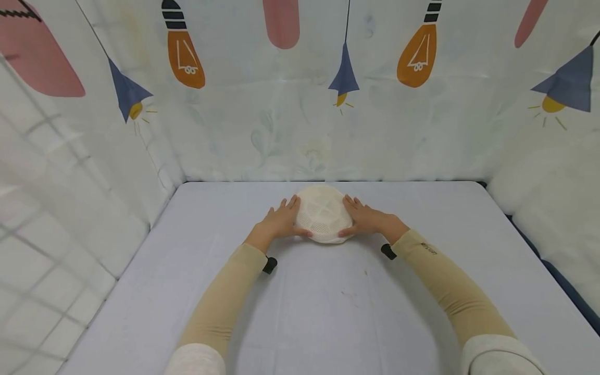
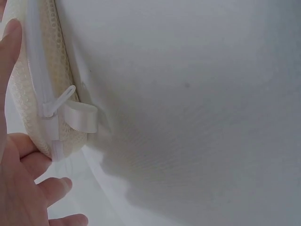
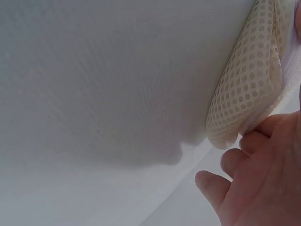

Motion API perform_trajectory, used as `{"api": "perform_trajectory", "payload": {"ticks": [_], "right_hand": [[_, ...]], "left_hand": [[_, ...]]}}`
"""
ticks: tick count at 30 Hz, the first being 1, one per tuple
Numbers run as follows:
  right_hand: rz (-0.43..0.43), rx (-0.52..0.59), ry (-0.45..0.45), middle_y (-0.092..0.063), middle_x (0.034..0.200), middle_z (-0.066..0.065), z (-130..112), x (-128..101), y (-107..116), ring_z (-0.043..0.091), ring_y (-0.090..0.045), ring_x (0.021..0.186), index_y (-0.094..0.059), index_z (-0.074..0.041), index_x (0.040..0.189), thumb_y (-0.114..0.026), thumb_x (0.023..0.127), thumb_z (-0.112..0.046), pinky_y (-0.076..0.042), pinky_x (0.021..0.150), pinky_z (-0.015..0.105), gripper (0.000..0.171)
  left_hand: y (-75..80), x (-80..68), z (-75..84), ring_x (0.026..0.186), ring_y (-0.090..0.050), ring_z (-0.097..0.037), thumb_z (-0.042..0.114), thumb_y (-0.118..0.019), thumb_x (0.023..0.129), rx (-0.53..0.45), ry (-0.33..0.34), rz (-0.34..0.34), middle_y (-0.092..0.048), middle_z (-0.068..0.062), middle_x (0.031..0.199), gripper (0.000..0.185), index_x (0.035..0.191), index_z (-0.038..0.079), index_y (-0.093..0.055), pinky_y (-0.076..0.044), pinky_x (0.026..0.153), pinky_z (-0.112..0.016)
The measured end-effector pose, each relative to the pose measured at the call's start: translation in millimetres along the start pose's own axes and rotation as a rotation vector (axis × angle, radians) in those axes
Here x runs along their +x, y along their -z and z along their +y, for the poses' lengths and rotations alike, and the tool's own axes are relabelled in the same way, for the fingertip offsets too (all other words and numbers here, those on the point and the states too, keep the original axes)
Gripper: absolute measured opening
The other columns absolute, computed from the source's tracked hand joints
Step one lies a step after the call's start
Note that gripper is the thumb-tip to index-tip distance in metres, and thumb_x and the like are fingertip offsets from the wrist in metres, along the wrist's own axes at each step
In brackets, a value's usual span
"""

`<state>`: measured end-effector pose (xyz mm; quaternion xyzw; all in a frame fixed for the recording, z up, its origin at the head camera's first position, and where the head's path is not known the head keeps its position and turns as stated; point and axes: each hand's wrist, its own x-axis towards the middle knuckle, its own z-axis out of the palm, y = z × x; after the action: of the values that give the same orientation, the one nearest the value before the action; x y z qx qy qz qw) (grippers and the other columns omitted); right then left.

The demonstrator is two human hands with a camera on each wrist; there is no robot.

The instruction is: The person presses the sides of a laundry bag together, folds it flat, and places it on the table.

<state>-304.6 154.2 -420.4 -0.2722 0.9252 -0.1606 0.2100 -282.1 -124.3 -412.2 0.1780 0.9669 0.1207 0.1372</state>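
A cream mesh laundry bag (image 1: 322, 214), round and domed, sits toward the far side of the table between both hands. My left hand (image 1: 283, 219) holds its left side, thumb along the near edge and fingers spread toward the far edge. On the opposite side, my right hand (image 1: 363, 217) holds it in mirror fashion. In the left wrist view a white zipper with its pull (image 2: 61, 101) and a small fabric loop (image 2: 82, 117) show at the bag's side. The right wrist view shows the honeycomb mesh (image 3: 247, 80), with fingertips right at its rim.
A pale cloth covers the table (image 1: 319, 307), with a few faint marks near the middle. White curtains (image 1: 290, 130) printed with lamps and bulbs stand behind it and along the left side. White fabric (image 1: 553, 208) bulges beside the right edge.
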Motion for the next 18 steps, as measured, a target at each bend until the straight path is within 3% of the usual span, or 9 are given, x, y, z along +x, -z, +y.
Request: {"api": "perform_trajectory", "payload": {"ticks": [18], "right_hand": [[0.03, 0.031, 0.051, 0.009, 0.167, 0.027, -0.4, -5.7, 4.6, 0.05, 0.007, 0.152, 0.0, 0.006, 0.161, -0.064, 0.1, -0.05, -0.006, 0.12, 0.064, 0.105]], "left_hand": [[-3.0, -4.0, -7.0, 0.155, -0.005, -0.041, 0.067, -0.06, 0.094, 0.038, -0.042, 0.026, -0.003, -0.015, 0.171, 0.107, 0.165, 0.005, -0.008, -0.014, 0.119, -0.067]]}}
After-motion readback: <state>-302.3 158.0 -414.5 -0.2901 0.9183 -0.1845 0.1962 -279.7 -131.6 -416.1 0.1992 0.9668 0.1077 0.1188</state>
